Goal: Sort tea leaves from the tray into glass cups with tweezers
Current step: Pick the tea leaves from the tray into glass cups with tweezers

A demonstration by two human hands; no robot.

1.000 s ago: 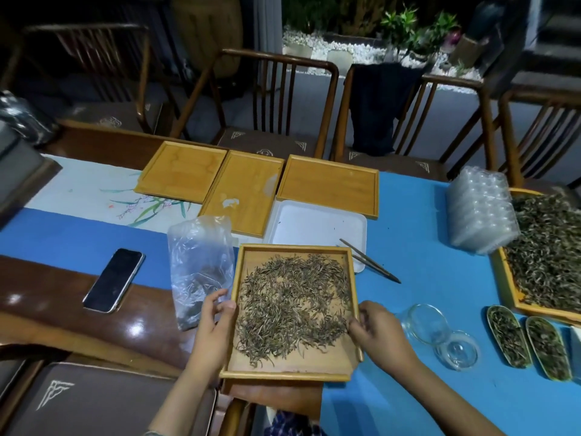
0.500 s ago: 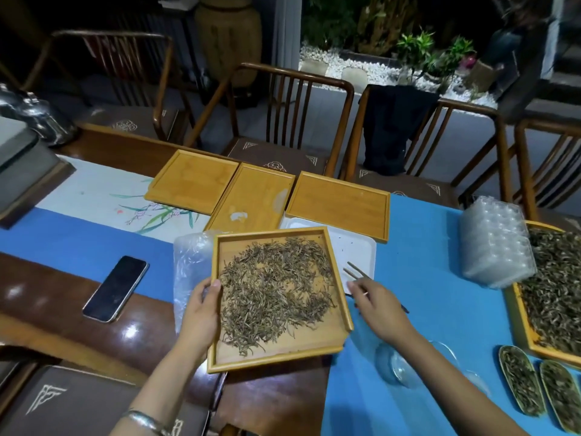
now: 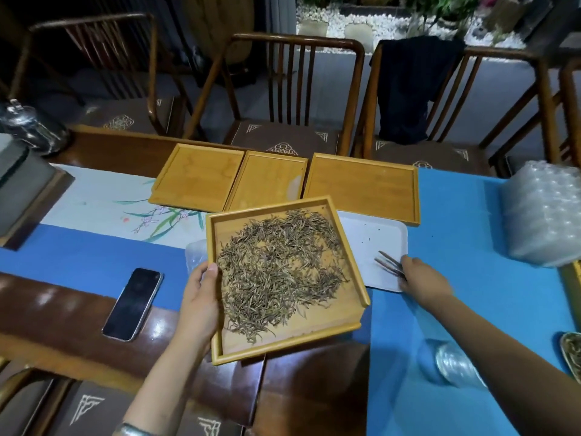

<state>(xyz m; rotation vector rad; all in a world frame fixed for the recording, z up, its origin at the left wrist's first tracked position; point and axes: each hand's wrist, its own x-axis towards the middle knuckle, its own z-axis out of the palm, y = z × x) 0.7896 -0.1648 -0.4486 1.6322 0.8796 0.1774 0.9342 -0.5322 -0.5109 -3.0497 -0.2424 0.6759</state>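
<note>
My left hand (image 3: 201, 297) grips the left rim of a square bamboo tray (image 3: 342, 328), which it holds tilted above the table. A loose heap of dry tea leaves (image 3: 279, 269) covers most of that tray. My right hand (image 3: 423, 280) lies on the white plastic tray (image 3: 371, 240) with its fingers closed around the metal tweezers (image 3: 388, 262), whose tips point up and left. A glass cup (image 3: 452, 365) lies blurred beside my right forearm.
Three empty bamboo trays (image 3: 361, 187) line the far side. A black phone (image 3: 133, 303) lies to the left, and a clear plastic bag (image 3: 195, 253) peeks out behind the held tray. Stacked clear plastic containers (image 3: 544, 212) stand at right. Wooden chairs (image 3: 292, 89) line the far edge.
My left hand has lifted the leaf tray and swung it up and left. My right hand left the tray's rim, reached to the white tray and closed on the tweezers.
</note>
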